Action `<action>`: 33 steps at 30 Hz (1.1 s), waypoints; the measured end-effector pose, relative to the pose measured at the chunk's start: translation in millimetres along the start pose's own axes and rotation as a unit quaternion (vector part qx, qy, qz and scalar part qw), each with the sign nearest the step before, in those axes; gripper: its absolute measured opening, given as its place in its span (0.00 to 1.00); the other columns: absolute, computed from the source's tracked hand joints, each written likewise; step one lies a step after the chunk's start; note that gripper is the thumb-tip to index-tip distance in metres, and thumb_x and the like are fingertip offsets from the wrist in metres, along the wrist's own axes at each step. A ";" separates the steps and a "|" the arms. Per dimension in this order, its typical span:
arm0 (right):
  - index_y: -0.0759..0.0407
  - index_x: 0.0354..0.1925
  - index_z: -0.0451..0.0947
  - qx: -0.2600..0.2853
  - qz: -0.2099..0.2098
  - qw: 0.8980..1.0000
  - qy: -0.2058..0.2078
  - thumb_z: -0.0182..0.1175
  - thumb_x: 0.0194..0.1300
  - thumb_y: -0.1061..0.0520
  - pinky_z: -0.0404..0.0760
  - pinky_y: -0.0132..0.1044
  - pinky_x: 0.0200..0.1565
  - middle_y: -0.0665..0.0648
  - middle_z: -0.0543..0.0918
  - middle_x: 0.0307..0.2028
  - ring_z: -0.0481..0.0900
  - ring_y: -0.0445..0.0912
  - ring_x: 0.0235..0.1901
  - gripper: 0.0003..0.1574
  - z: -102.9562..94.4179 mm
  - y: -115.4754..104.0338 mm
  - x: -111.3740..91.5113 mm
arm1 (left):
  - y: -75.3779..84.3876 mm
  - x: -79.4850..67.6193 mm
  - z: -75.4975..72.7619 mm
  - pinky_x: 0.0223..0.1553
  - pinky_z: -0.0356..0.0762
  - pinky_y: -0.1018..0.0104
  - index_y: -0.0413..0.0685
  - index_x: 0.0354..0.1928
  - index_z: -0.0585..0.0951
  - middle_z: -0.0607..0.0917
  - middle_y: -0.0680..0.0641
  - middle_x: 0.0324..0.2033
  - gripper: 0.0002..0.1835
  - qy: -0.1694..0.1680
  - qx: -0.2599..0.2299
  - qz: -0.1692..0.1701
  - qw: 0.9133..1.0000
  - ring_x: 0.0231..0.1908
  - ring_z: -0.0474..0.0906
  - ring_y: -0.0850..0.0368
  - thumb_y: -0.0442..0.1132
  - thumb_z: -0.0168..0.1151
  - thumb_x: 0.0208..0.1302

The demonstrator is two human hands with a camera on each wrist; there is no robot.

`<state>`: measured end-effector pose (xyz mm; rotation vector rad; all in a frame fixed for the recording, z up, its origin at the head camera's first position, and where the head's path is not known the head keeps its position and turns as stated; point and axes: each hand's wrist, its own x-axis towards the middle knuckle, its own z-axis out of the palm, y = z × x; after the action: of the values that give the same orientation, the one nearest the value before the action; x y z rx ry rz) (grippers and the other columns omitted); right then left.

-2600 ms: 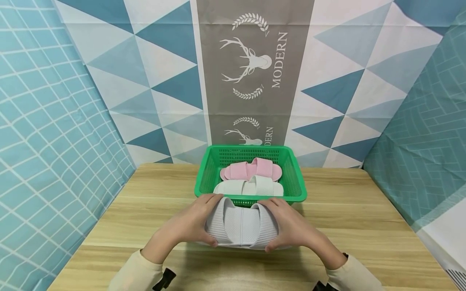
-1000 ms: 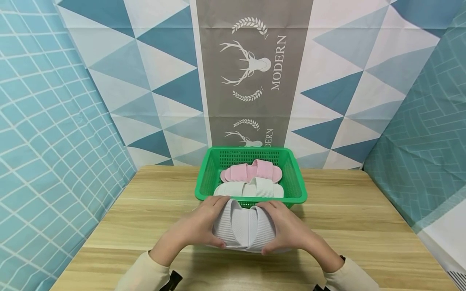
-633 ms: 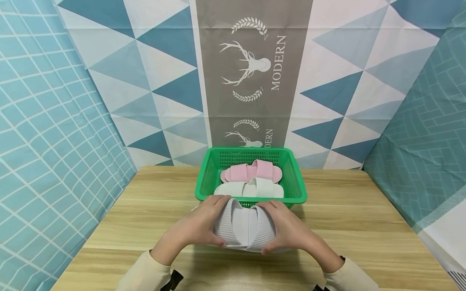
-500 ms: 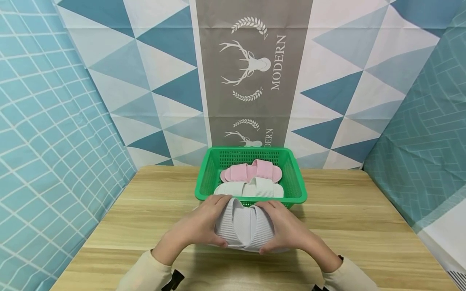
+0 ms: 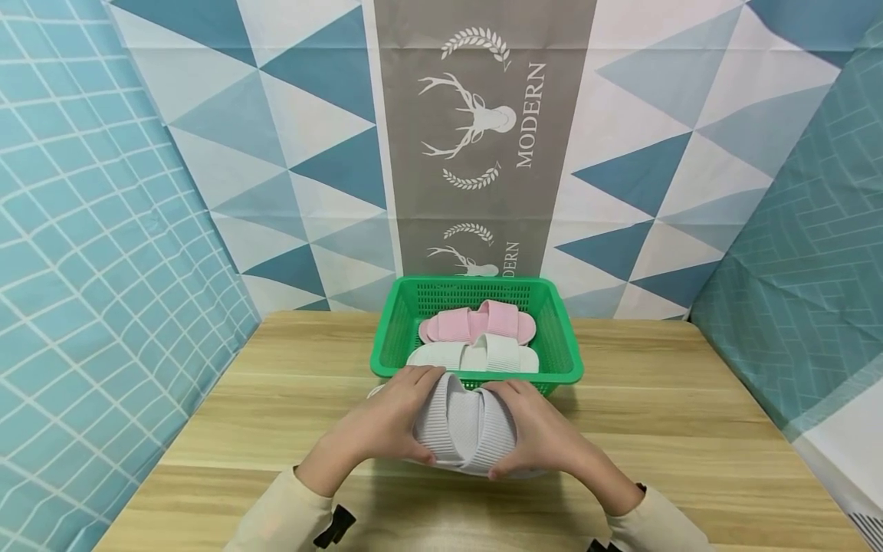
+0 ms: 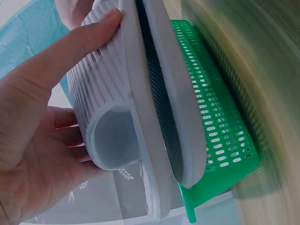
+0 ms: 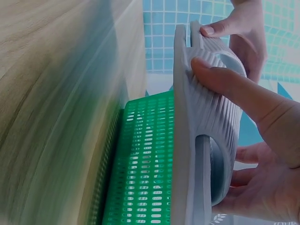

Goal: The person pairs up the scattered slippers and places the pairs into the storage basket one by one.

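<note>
A pair of grey ribbed-strap slippers (image 5: pixel 464 422) is held above the table, just in front of the green basket. My left hand (image 5: pixel 386 418) grips the strap at the left end, and my right hand (image 5: pixel 545 429) grips the one at the right. In the left wrist view the thumb of my left hand (image 6: pixel 51 98) lies on the ribbed strap, and two soles (image 6: pixel 161 108) lie close together with a dark gap between. In the right wrist view the right thumb presses the strap of the grey slipper (image 7: pixel 206 98), its fingers on the far side.
The green basket (image 5: pixel 569 349) stands at the table's back, against the patterned wall cloth. Inside lie pink slippers (image 5: pixel 451 324) at the rear and white slippers (image 5: pixel 441 356) in front. Wooden tabletop (image 5: pixel 655 429) extends on both sides.
My left hand has shifted right and the right hand slightly left, so the two are closer together on the slippers. The basket and its contents have not moved.
</note>
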<state>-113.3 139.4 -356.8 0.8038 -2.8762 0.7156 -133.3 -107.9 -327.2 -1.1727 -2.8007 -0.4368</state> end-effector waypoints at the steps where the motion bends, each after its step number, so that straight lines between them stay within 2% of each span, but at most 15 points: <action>1: 0.58 0.62 0.68 0.002 0.000 1.000 -0.001 0.82 0.25 0.39 0.79 0.50 0.54 0.55 0.77 0.55 0.73 0.51 0.56 0.65 0.0 0.5 -0.1 | -0.5 -0.2 0.1 0.65 0.70 0.52 0.35 0.66 0.64 0.74 0.42 0.61 0.60 -0.001 -0.004 -0.002 1.000 0.63 0.69 0.46 0.54 0.83 0.29; 5: 0.58 0.63 0.68 0.006 -0.003 1.000 -0.004 0.81 0.26 0.38 0.79 0.49 0.53 0.55 0.77 0.55 0.73 0.50 0.56 0.65 -0.8 2.1 -1.0 | -5.2 -5.6 -0.4 0.66 0.68 0.49 0.37 0.68 0.62 0.72 0.42 0.63 0.60 0.000 -0.039 -0.015 0.999 0.65 0.66 0.45 0.55 0.82 0.31; 9: 0.58 0.62 0.68 0.014 -0.006 1.000 0.001 0.82 0.26 0.38 0.78 0.50 0.54 0.55 0.77 0.56 0.73 0.51 0.57 0.65 -3.3 4.3 -2.9 | -16.6 -17.0 -2.9 0.64 0.69 0.47 0.40 0.68 0.63 0.72 0.43 0.64 0.58 0.029 -0.092 -0.026 0.995 0.65 0.66 0.46 0.55 0.80 0.36; 12: 0.58 0.61 0.69 0.014 -0.006 1.000 0.007 0.82 0.25 0.39 0.78 0.50 0.54 0.55 0.77 0.56 0.73 0.52 0.57 0.64 -5.7 6.3 -5.1 | -28.1 -28.1 -5.0 0.63 0.71 0.45 0.43 0.67 0.65 0.73 0.44 0.64 0.51 0.053 -0.127 -0.041 0.990 0.65 0.67 0.45 0.55 0.77 0.43; 16: 0.58 0.61 0.69 0.009 -0.004 1.000 0.015 0.82 0.25 0.39 0.78 0.50 0.54 0.55 0.77 0.56 0.73 0.52 0.57 0.65 -8.0 9.0 -8.0 | -43.2 -41.5 -3.0 0.62 0.71 0.43 0.45 0.65 0.69 0.75 0.45 0.63 0.37 0.060 -0.161 -0.068 0.983 0.64 0.70 0.44 0.53 0.68 0.57; 20: 0.58 0.62 0.68 0.009 -0.005 1.000 0.017 0.82 0.25 0.38 0.78 0.51 0.54 0.55 0.77 0.56 0.72 0.52 0.57 0.65 -9.4 10.6 -9.5 | -54.9 -47.9 3.2 0.61 0.73 0.45 0.43 0.64 0.71 0.78 0.44 0.60 0.29 0.057 -0.209 -0.088 0.972 0.61 0.74 0.44 0.50 0.60 0.66; 24: 0.57 0.62 0.67 0.011 -0.009 1.000 0.018 0.82 0.25 0.38 0.78 0.52 0.54 0.54 0.77 0.56 0.73 0.53 0.57 0.66 -10.3 11.2 -9.8 | -60.0 -50.2 6.1 0.58 0.77 0.53 0.40 0.62 0.72 0.79 0.41 0.57 0.24 0.048 -0.274 -0.117 0.953 0.56 0.78 0.44 0.46 0.56 0.69; 26: 0.57 0.63 0.67 0.010 -0.012 1.000 0.021 0.82 0.25 0.38 0.77 0.52 0.54 0.54 0.77 0.56 0.73 0.53 0.57 0.66 -10.3 11.4 -9.7 | -60.9 -50.5 6.0 0.56 0.79 0.56 0.37 0.61 0.72 0.80 0.38 0.56 0.25 0.037 -0.301 -0.141 0.942 0.55 0.79 0.44 0.46 0.56 0.69; 29: 0.56 0.63 0.67 0.006 -0.020 0.999 0.025 0.82 0.24 0.38 0.77 0.51 0.54 0.53 0.77 0.56 0.72 0.51 0.57 0.66 -10.4 11.9 -9.7 | -62.1 -50.5 5.9 0.52 0.81 0.62 0.31 0.62 0.70 0.80 0.35 0.54 0.28 0.006 -0.372 -0.174 0.912 0.53 0.80 0.48 0.46 0.55 0.69; 31: 0.55 0.63 0.67 0.006 -0.026 0.999 0.025 0.81 0.25 0.37 0.78 0.51 0.54 0.52 0.76 0.56 0.72 0.51 0.57 0.67 -10.3 12.4 -9.8 | -62.1 -50.1 7.2 0.52 0.82 0.63 0.27 0.63 0.67 0.80 0.35 0.54 0.30 -0.021 -0.436 -0.190 0.879 0.52 0.81 0.53 0.46 0.54 0.70; 33: 0.55 0.63 0.67 0.006 -0.031 0.999 0.024 0.81 0.25 0.36 0.78 0.51 0.54 0.52 0.76 0.57 0.72 0.50 0.57 0.67 -10.5 12.7 -9.8 | -61.7 -49.6 9.8 0.50 0.82 0.67 0.25 0.63 0.66 0.81 0.38 0.51 0.30 -0.042 -0.502 -0.199 0.841 0.49 0.81 0.58 0.45 0.54 0.70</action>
<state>-111.8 158.4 -354.6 0.8608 -2.7938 0.7366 -141.5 -180.3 -359.5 -0.6076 -2.8583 -2.1018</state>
